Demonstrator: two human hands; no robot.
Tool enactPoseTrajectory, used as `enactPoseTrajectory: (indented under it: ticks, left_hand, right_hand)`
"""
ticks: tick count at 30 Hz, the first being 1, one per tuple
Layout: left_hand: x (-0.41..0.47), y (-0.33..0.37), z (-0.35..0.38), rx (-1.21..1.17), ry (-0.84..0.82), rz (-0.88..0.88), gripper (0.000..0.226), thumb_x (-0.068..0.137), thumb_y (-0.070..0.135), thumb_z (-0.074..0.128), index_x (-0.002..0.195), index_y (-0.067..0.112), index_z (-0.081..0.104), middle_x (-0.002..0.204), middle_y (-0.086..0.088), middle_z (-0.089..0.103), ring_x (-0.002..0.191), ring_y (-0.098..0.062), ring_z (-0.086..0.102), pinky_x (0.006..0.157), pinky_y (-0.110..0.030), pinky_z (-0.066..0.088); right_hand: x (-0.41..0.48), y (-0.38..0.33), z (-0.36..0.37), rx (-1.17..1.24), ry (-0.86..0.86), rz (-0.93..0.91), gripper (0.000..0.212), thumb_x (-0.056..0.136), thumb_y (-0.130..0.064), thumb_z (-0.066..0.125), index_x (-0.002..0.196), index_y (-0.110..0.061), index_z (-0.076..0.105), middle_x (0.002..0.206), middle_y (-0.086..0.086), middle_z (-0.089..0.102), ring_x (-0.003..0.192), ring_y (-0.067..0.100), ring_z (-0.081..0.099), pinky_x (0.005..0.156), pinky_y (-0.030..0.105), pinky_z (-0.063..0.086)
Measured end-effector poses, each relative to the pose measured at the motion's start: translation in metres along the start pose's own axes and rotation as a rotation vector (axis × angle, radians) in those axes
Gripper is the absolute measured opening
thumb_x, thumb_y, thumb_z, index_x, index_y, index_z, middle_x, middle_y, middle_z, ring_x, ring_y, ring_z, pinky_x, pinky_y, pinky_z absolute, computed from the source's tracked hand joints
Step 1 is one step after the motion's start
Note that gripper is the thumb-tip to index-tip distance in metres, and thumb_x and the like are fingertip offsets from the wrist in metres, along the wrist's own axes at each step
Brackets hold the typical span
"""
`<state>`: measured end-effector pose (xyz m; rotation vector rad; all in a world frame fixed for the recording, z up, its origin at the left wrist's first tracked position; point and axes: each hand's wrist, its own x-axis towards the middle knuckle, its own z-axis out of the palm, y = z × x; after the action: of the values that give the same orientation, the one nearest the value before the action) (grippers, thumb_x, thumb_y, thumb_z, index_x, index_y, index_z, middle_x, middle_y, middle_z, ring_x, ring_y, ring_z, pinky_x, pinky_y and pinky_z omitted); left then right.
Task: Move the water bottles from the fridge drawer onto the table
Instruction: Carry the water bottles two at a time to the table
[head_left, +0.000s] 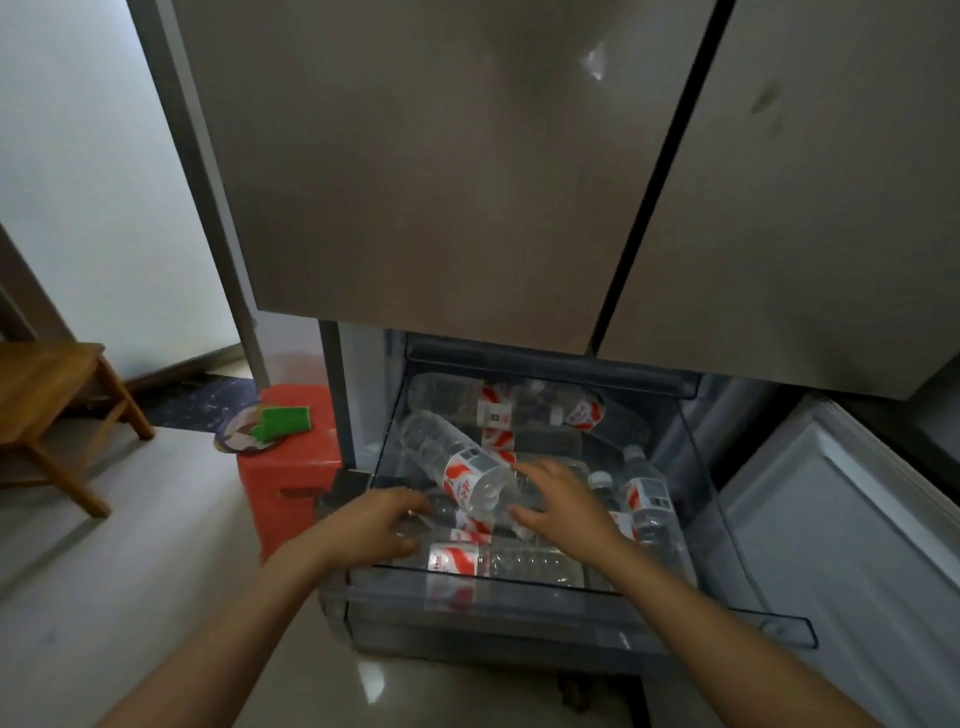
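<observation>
The clear fridge drawer (519, 584) is pulled out and holds several clear water bottles with red and white labels, lying in different directions. One bottle (457, 462) lies slanted on top of the pile. My right hand (563, 501) is at its near end, thumb and fingers curved round it. My left hand (376, 525) reaches in at the drawer's front left, with fingers and thumb around the end of a lower bottle (470, 522). Another bottle (498, 561) lies along the front wall. The table is out of view.
The closed upper fridge doors (467, 156) hang over the drawer. An open lower door panel (841, 519) stands to the right. Left of the drawer is a red stool (291, 478) carrying a plate and a green sponge (283, 418). A wooden stool (47, 395) stands further left.
</observation>
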<state>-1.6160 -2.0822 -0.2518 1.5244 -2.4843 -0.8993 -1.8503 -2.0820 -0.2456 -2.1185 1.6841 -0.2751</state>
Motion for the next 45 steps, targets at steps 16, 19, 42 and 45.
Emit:
enactPoseTrajectory:
  ticks: [16, 19, 42, 45]
  left_hand:
    - [0.051, -0.002, 0.004, 0.227, -0.649, -0.2, 0.065, 0.083, 0.029, 0.064, 0.137, 0.015, 0.032, 0.139, -0.006, 0.042, 0.12, -0.025, 0.047, 0.098, -0.033, 0.041]
    - [0.052, -0.001, 0.004, 0.222, -0.688, -0.229, 0.066, 0.08, 0.032, 0.066, 0.134, 0.015, 0.034, 0.139, -0.008, 0.042, 0.118, -0.026, 0.048, 0.1, -0.04, 0.042]
    - [0.05, 0.129, -0.074, 0.964, -0.085, 0.046, 0.061, 0.07, 0.054, 0.068, 0.124, 0.03, 0.051, 0.099, 0.006, 0.062, 0.079, -0.013, 0.056, 0.065, -0.022, 0.043]
    - [0.054, 0.121, -0.076, 0.936, -0.091, 0.056, 0.063, 0.07, 0.052, 0.069, 0.126, 0.03, 0.05, 0.103, 0.005, 0.061, 0.088, -0.013, 0.058, 0.071, -0.022, 0.046]
  right_hand:
    - [0.034, 0.001, 0.01, 0.159, -0.194, 0.132, 0.079, 0.079, -0.023, 0.07, 0.142, -0.022, 0.023, 0.127, 0.007, 0.055, 0.107, 0.021, 0.058, 0.08, 0.027, 0.049]
    - [0.032, 0.005, -0.007, 0.073, -0.183, 0.086, 0.073, 0.079, -0.022, 0.069, 0.14, -0.022, 0.028, 0.129, 0.006, 0.054, 0.111, 0.021, 0.055, 0.084, 0.026, 0.047]
    - [-0.033, 0.053, -0.138, 0.199, 0.193, 0.051, 0.024, 0.079, -0.013, 0.07, 0.099, -0.025, 0.06, 0.1, -0.008, 0.058, 0.089, 0.009, 0.055, 0.072, 0.019, 0.043]
    - [-0.03, 0.059, -0.127, 0.375, 0.267, 0.056, 0.029, 0.082, -0.007, 0.066, 0.106, -0.022, 0.06, 0.103, -0.007, 0.058, 0.085, 0.003, 0.053, 0.068, 0.015, 0.042]
